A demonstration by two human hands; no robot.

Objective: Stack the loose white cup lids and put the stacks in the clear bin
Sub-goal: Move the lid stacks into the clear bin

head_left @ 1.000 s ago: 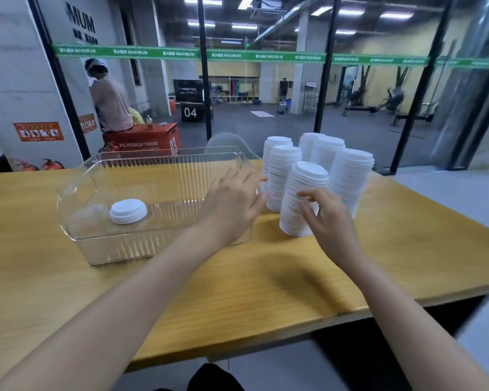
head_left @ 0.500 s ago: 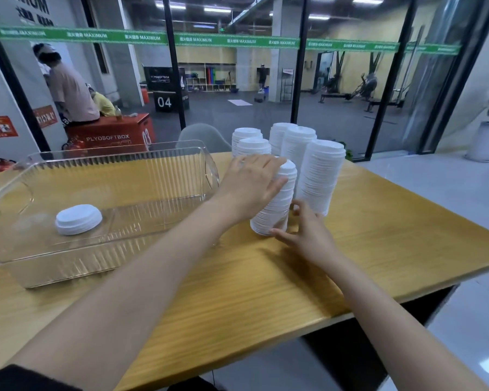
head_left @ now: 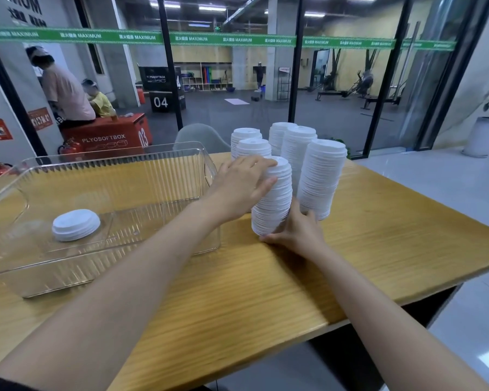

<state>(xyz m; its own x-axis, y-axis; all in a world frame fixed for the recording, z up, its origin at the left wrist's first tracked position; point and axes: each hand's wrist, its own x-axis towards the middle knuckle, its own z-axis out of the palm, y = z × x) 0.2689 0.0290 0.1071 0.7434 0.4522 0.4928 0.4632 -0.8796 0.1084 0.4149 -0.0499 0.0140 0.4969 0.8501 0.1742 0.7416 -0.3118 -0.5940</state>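
Note:
Several tall stacks of white cup lids stand on the wooden table, right of a clear ribbed bin. The nearest stack leans slightly. My left hand wraps its upper part, fingers over the top lid. My right hand cups the stack's base from the right, thumb along the bottom edge at the table. A short stack of lids lies on the bin's floor at its left.
A grey chair back stands behind the table's far edge. Glass wall panels with black frames run behind it. The table's right edge drops to a pale floor. Two people sit at a red box far left.
My left hand moved from the bin's corner onto the top of the nearest stack. My right hand slid down from the stack's upper side to its base. The camera view shifted right.

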